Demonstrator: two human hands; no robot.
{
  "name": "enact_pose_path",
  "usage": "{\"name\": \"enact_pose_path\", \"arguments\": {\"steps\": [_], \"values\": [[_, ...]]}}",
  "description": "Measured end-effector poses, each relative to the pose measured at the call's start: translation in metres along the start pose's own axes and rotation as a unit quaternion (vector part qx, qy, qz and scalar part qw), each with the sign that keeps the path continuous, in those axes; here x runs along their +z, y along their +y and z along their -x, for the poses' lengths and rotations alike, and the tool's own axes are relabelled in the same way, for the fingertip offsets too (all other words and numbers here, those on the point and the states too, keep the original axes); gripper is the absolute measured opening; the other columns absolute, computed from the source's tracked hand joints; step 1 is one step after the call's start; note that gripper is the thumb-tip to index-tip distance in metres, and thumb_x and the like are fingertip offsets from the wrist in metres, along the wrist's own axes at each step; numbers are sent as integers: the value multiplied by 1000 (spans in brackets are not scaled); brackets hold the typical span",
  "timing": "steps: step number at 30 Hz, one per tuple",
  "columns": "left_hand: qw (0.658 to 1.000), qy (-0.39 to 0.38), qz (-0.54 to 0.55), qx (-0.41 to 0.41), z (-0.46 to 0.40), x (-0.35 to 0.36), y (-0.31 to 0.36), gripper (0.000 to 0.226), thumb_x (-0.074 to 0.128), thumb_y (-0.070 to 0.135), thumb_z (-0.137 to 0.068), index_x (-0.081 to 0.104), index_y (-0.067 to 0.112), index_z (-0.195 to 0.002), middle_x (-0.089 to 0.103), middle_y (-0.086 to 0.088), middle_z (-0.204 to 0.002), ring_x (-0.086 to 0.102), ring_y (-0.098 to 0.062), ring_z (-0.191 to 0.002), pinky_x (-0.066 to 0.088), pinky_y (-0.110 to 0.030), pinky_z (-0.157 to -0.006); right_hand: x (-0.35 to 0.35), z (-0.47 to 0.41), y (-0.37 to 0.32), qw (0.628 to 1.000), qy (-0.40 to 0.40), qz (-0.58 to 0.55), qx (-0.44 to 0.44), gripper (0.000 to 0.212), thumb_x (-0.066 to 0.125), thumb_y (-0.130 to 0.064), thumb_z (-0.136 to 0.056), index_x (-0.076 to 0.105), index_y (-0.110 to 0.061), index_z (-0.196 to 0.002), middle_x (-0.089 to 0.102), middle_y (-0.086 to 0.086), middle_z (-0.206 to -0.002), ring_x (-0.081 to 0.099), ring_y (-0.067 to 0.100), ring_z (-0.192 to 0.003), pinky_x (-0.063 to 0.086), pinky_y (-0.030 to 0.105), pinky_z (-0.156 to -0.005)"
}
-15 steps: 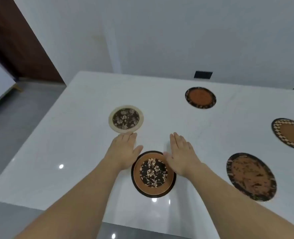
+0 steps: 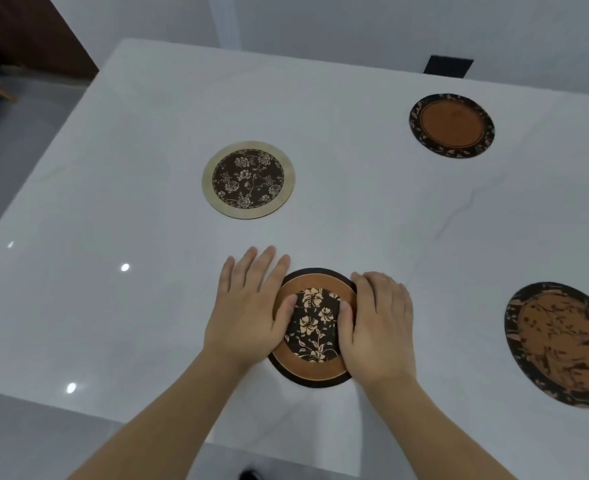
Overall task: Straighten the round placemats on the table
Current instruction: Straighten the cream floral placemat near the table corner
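Head view, person w/ two bare hands at a white desk [image 2: 147, 140]. Step in hand: squaring up the nearest round placemat [image 2: 315, 367], a black-rimmed, brown-banded mat w/ a floral centre, lying flat close to the desk's near edge. Left hand [image 2: 248, 306] rests on the mat's left side: palm and thumb over the brown band and the edge of the floral centre, fingers [image 2: 251, 268] straight and spread, reaching past the rim onto bare desk. Right hand [image 2: 378, 323] covers the mat's right side: fingers curled at the rim, thumb lying on the floral centre. Neither grip closes round anything; both are flat-to-loosely-curled presses, so the mat sits between and under the two hands, pinned, not lifted. Whether the right fingertips hook under the rim cannot be told. Three other mats lie well apart and untouched: cream-rimmed floral mat [image 2: 248, 180] further away, dark-rimmed orange mat [image 2: 451, 125] far right, large mottled brown mat [image 2: 559, 344] at right, partly cut by the frame edge. Judgement: task is at an early-to-middle stage. Next move prob. calls for a small twist or slide w/ light, even downward pressure from both palms, then release and a reach to a neighbouring mat.
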State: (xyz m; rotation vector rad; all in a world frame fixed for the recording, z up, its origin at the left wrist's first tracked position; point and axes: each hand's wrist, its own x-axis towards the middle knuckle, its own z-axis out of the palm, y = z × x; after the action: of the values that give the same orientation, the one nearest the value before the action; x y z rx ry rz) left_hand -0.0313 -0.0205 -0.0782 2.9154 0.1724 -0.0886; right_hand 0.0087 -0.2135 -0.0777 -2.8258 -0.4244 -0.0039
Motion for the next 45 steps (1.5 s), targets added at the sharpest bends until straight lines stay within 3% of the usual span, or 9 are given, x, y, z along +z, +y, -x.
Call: {"name": "enact_pose_path", "arguments": {"steps": [5, 10, 16, 21, 27, 32, 38, 42, 45], "values": [[1000, 17, 23, 11, 1, 0, -1, 52, 31, 47, -96, 42, 23, -140, 38, -1, -152, 22, -27, -145, 12, -50, -120, 1, 2, -2, 999, 17, -6, 35, 39, 37, -36, -90, 52, -16, -120, 54, 5, -107, 48, 27, -97, 32, 40, -92], [995, 65, 56, 41, 4, -1, -1, 35, 45, 35, -93, 57, 14, -119, 55, -4, -134, 44, -27, -131, 26, -51, -115, -2, 1, -1, 998, 5, -47, 51, 32, 46, -36, -86, 54, -17, -111, 54, 0, -93, 48, 23, -87, 33, 37, -83], [991, 108, 55, 50, 9, 0, -1, 29, 50, 39, -91, 59, 15, -107, 60, 0, -101, 52, -22, -90, 41, -36, -81, -2, 2, 3, 995, 20, -93, 41, 23, 51, -37, -80, 52, -19, -93, 49, -4, -90, 46, 18, -83, 29, 30, -82], [993, 109, 26, 24, 8, 3, 1, 31, 45, 44, -91, 55, 15, -97, 56, -1, -88, 48, -21, -80, 42, -37, -73, 2, 2, 4, 993, 41, -103, 31, 12, 54, -31, -84, 48, -22, -90, 51, -7, -82, 45, 17, -77, 27, 30, -79], [989, 89, 121, 11, 15, -7, 1, 14, 51, 29, -91, 47, 15, -90, 52, 1, -80, 47, -21, -74, 42, -41, -76, 0, 10, 3, 990, 46, -137, -1, 17, 39, -27, -95, 55, -20, -97, 63, -2, -79, 50, 20, -69, 39, 35, -75], [963, 54, 262, -28, 40, -21, -16, 22, 39, 26, -99, 50, 17, -117, 64, 2, -89, 57, -17, -86, 41, -35, -87, 0, 17, -33, 965, 28, -257, 33, 8, 35, -30, -99, 43, -30, -95, 55, -15, -78, 53, 6, -72, 37, 29, -60], [963, 82, 226, -119, 80, -40, -113, 37, 38, 40, -100, 60, 15, -84, 52, 0, -90, 46, -21, -92, 37, -41, -86, 12, -5, -132, 910, 7, -402, 99, 11, 38, -32, -97, 48, -30, -95, 56, -16, -84, 54, -2, -80, 40, 17, -65], [970, 115, 175, -123, 92, -48, -180, 38, 38, 42, -96, 59, 17, -77, 50, 4, -86, 44, -17, -86, 37, -38, -80, 33, 0, -170, 964, -62, -254, -43, 15, 35, -33, -99, 48, -25, -100, 57, -12, -76, 57, 9, -69, 43, 26, -60], [988, 118, 53, -87, 107, -30, -194, 35, 37, 36, -95, 59, 16, -77, 49, 4, -83, 42, -17, -76, 39, -39, -74, 49, 12, -175, 984, 0, -98, -148, 20, 40, -26, -97, 58, -18, -97, 64, -2, -74, 55, 18, -60, 42, 31, -63]]}}
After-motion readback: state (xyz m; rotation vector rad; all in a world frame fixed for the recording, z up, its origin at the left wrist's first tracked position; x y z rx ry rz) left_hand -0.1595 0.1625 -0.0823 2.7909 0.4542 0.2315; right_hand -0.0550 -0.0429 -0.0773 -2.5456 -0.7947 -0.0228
